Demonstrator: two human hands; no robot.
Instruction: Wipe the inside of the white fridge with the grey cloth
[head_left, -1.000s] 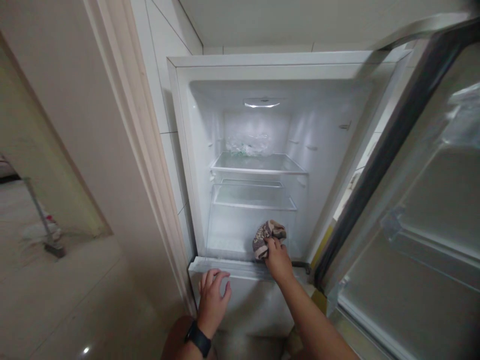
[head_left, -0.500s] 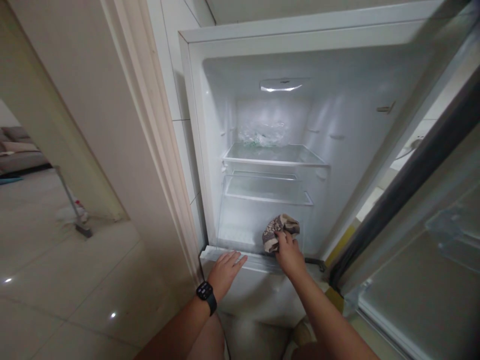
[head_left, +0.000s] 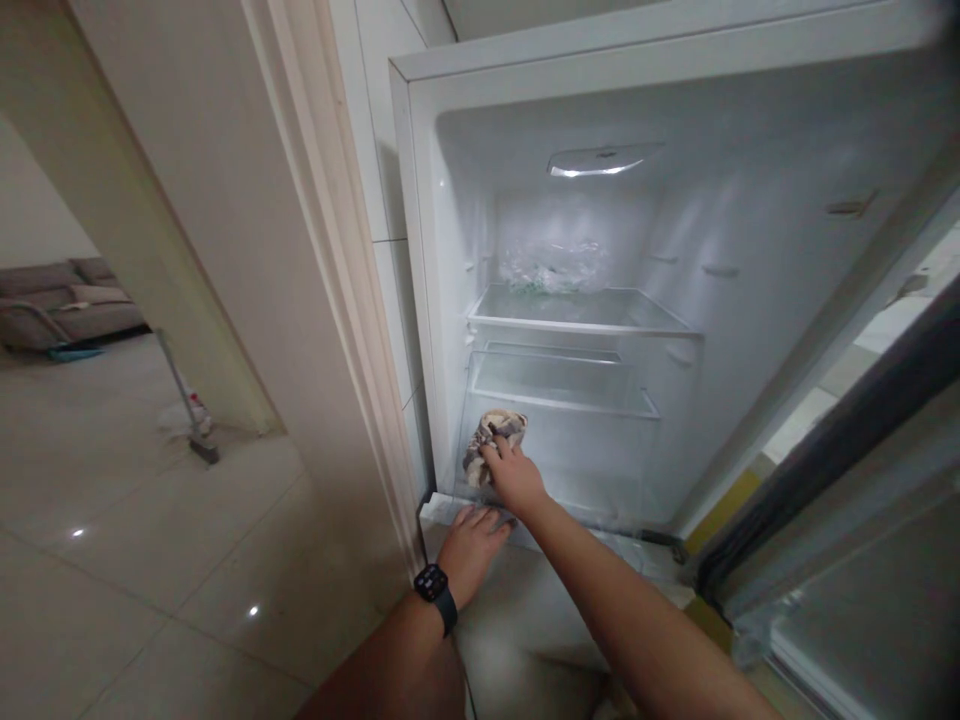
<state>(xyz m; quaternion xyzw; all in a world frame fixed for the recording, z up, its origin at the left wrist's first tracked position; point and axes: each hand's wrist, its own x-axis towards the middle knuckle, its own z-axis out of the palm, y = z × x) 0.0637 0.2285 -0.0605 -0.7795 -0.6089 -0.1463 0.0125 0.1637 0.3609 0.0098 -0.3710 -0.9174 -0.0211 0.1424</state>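
Cloth point(head_left: 487, 432) sat bunched and pinched in the right hand point(head_left: 517, 482), above the left end of the drawer point(head_left: 525, 605); the left hand point(head_left: 472, 552) lay loosely spread along its top edge. Leaning hard there could shift the drawer; a slack pinch could drop the cloth.

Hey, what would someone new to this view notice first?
Probably the open white fridge, filling much of the middle and right, with a lit lamp near its top and crumpled clear plastic on the upper shelf. Low inside, toward the fridge's left, the right hand presses a patterned cloth. Just below is the left hand, with a dark watch on its wrist.
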